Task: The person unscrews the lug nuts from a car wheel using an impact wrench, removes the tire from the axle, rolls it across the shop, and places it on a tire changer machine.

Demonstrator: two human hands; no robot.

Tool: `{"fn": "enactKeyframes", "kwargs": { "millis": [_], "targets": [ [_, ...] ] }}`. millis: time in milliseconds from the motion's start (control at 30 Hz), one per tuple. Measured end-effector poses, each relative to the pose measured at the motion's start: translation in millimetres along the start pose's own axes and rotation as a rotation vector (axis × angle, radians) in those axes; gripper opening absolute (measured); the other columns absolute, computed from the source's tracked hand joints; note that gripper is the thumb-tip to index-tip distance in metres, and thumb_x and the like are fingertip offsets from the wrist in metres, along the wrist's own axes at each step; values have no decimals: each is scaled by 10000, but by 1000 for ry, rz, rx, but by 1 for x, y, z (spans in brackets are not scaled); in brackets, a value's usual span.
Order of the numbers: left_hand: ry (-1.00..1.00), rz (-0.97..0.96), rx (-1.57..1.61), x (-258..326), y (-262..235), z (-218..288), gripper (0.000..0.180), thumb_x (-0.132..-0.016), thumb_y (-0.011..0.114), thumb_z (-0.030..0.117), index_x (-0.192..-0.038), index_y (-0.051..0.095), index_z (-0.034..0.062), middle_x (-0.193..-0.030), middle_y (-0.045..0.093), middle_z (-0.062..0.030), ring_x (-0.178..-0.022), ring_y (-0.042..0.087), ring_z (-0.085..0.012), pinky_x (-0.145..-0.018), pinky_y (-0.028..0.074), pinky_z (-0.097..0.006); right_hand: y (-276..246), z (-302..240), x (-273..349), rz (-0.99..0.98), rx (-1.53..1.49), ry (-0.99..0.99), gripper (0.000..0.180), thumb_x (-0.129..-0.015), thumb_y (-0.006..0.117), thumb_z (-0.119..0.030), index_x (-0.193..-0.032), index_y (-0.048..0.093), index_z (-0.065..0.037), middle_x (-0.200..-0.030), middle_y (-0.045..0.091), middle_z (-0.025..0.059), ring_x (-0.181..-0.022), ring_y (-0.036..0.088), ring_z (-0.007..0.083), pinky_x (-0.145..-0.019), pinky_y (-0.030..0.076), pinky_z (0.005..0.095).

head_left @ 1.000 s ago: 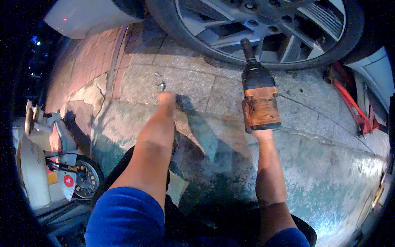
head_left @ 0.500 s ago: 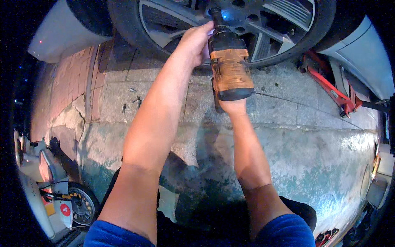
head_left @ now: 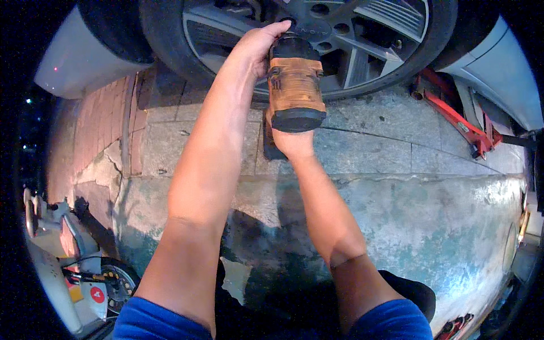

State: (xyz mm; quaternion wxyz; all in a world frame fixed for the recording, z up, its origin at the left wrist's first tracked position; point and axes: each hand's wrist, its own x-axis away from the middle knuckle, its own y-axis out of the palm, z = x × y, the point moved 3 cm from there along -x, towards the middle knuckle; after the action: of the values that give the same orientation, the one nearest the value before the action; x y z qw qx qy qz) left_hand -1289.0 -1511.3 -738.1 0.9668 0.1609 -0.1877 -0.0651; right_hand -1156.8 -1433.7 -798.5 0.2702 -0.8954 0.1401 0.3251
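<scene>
An orange and black cordless impact wrench (head_left: 297,85) points away from me at the car wheel (head_left: 362,68). My right hand (head_left: 296,145) is closed round its handle below the body, with most of the fingers hidden under the tool. At the front end my left hand (head_left: 258,48) grips the wrench from the left side. Its thumb lies along the nose, and the other fingers are out of sight behind the tool. The nose sits close to a bolt hole left of the wheel's hub cap (head_left: 315,28); whether it touches a bolt is hidden.
To the right of the wheel, a red floor jack (head_left: 462,122) reaches under the silver car body (head_left: 487,68). A scooter-like vehicle with a small wheel (head_left: 116,283) stands at lower left. Stone paving (head_left: 368,141) meets worn green concrete (head_left: 408,221).
Both hands have shifted left with the impact wrench, bringing its nose to a spot left of the hub cap. The bluish light on the wheel no longer shows.
</scene>
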Motion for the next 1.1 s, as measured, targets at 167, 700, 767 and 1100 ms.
{"fn": "enactKeyframes", "kwargs": {
  "millis": [167,700,767,1100],
  "targets": [
    [-3,-191,158,-3,0,-15,310,-835,581,300,-938,597,8,-858,651,-117,-778,631,-232,-731,520,-376,2,17,3,-15,-323,175,275,-712,642,-74,-978,577,-46,-926,644,88,-848,620,210,-758,496,325],
    [43,-332,344,-13,-2,-24,388,-928,361,292,-1042,544,-30,-958,627,-169,-916,609,-304,-793,512,-415,-17,33,4,-140,-75,263,436,-659,699,-166,-1044,539,-41,-868,644,164,-824,637,301,-715,500,353],
    [68,-312,384,-7,3,-31,381,-928,361,281,-1058,535,-32,-965,626,-168,-924,607,-310,-788,512,-432,-28,31,1,-127,-97,235,462,-651,704,-187,-1055,536,-40,-856,638,179,-818,634,318,-706,500,365],
    [94,-262,443,-6,15,-40,601,-936,245,463,-1119,451,-71,-982,552,-213,-924,555,-363,-884,440,-519,-62,43,59,-243,2,161,545,-637,723,-304,-1074,529,-43,-925,613,180,-841,600,359,-726,492,402]
  ]
}}
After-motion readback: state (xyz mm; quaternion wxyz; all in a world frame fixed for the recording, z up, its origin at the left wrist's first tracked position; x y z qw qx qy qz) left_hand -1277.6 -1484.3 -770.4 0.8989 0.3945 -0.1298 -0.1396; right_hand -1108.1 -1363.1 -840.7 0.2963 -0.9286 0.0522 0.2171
